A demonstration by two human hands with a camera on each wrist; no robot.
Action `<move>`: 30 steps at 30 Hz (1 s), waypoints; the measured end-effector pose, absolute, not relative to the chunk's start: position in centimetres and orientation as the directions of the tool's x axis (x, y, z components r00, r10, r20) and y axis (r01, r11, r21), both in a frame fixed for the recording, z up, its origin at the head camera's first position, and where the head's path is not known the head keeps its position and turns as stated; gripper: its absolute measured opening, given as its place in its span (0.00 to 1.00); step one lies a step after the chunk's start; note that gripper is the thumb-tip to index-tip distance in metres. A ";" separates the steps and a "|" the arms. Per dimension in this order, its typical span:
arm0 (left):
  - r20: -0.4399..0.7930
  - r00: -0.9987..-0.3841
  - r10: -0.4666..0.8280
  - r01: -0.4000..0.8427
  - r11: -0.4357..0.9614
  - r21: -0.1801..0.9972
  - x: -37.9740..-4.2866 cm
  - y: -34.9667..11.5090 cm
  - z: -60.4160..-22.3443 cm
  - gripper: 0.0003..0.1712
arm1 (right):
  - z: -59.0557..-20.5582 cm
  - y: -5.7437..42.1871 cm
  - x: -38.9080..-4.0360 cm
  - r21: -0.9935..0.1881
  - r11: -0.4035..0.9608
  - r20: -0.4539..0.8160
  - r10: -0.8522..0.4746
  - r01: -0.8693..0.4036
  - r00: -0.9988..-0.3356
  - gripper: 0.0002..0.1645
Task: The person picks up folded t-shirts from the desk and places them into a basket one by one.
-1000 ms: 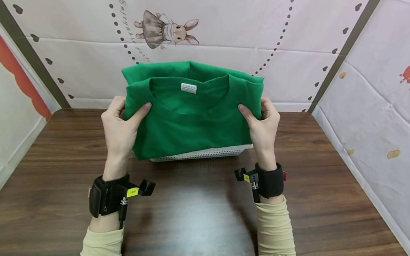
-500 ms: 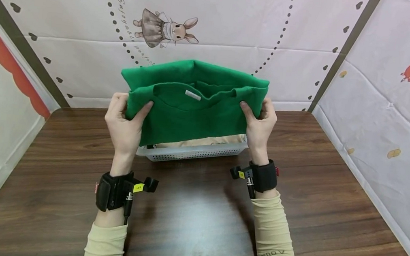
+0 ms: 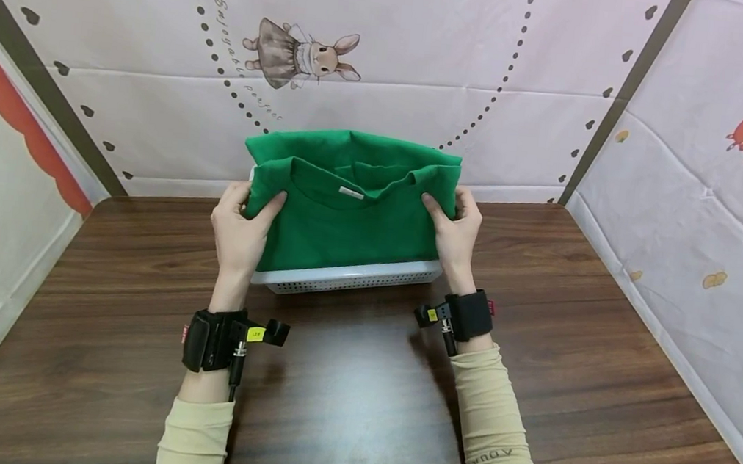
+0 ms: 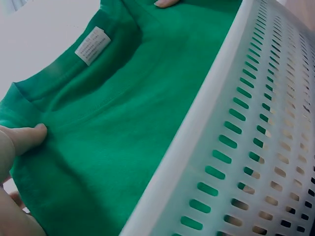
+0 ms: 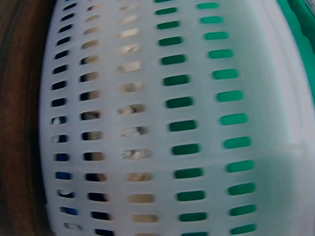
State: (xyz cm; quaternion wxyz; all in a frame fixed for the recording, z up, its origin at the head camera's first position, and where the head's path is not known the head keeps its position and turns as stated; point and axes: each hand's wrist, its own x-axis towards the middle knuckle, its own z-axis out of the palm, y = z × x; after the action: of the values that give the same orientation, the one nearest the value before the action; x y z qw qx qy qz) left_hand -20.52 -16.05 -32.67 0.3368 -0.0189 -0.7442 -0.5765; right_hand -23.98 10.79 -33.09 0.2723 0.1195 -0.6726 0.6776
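Note:
A folded green T-shirt (image 3: 352,230), its neckline and white label (image 3: 351,193) facing up, is held by both hands at its two sides. My left hand (image 3: 239,231) pinches the left shoulder, thumb on top; my right hand (image 3: 456,232) pinches the right shoulder likewise. The shirt's lower part lies inside a white perforated basket (image 3: 347,278), behind its front rim. Through the slots in the right wrist view, green cloth (image 5: 184,125) shows above beige cloth (image 5: 140,198), with dark and blue bits lower down. The right hand is out of the right wrist view.
The basket stands on a brown wooden table (image 3: 344,392), near its back edge. A printed white cloth wall (image 3: 427,45) rises behind, with more printed walls at left and right. A black camera band (image 3: 212,340) is on the left wrist, another (image 3: 468,316) on the right.
Both hands have come down and slightly closer together with the shirt. Its lower edge has dropped behind the basket's front rim, covering the beige cloth seen half a second ago.

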 end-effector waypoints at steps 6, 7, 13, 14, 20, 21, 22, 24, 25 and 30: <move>0.467 -0.806 -0.365 0.338 0.364 0.868 -21.0 -16.3 -33.3 0.19 | -33.7 10.8 -24.5 -0.863 0.097 0.506 0.200 -0.497 -0.839 0.17; 0.458 -0.810 -0.367 0.328 0.365 0.872 -21.1 -16.3 -33.4 0.19 | -33.7 10.8 -24.5 -0.866 0.100 0.500 0.197 -0.490 -0.843 0.17; 0.408 -0.828 -0.386 0.268 0.367 0.891 -21.5 -16.5 -34.0 0.20 | -33.7 10.9 -24.8 -0.898 0.136 0.437 0.159 -0.419 -0.885 0.18; 0.397 -0.831 -0.390 0.257 0.364 0.895 -21.6 -16.5 -34.1 0.20 | -33.6 11.0 -24.8 -0.905 0.142 0.421 0.148 -0.402 -0.895 0.18; 0.325 -0.855 -0.405 0.198 0.325 0.925 -21.9 -16.6 -34.6 0.24 | -34.9 11.2 -26.7 -0.942 0.179 0.307 0.123 -0.283 -0.944 0.17; 0.319 -0.858 -0.402 0.195 0.319 0.927 -21.9 -16.6 -34.6 0.25 | -35.2 11.2 -27.1 -0.946 0.189 0.289 0.124 -0.264 -0.949 0.17; 0.313 -0.862 -0.399 0.193 0.312 0.930 -22.0 -16.6 -34.7 0.26 | -35.5 11.3 -27.4 -0.949 0.199 0.274 0.125 -0.247 -0.954 0.17; 0.314 -0.866 -0.388 0.204 0.300 0.932 -22.0 -16.6 -34.9 0.28 | -35.8 11.4 -27.7 -0.950 0.220 0.251 0.119 -0.221 -0.961 0.16; 0.320 -0.867 -0.381 0.214 0.295 0.931 -22.1 -16.6 -34.9 0.28 | -35.7 11.4 -27.7 -0.952 0.227 0.234 0.116 -0.203 -0.965 0.16; 0.365 -0.859 -0.359 0.230 0.366 0.902 -22.2 -16.5 -35.2 0.19 | -35.7 11.5 -27.8 -0.951 0.272 0.177 0.098 -0.145 -0.979 0.17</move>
State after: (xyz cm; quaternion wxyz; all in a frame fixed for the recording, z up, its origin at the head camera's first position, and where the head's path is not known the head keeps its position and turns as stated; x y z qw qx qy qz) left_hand -22.23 -16.51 -35.20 0.2624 0.0412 -0.7837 -0.5615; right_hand -27.82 11.48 -35.69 0.1009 0.0148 -0.7911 0.6031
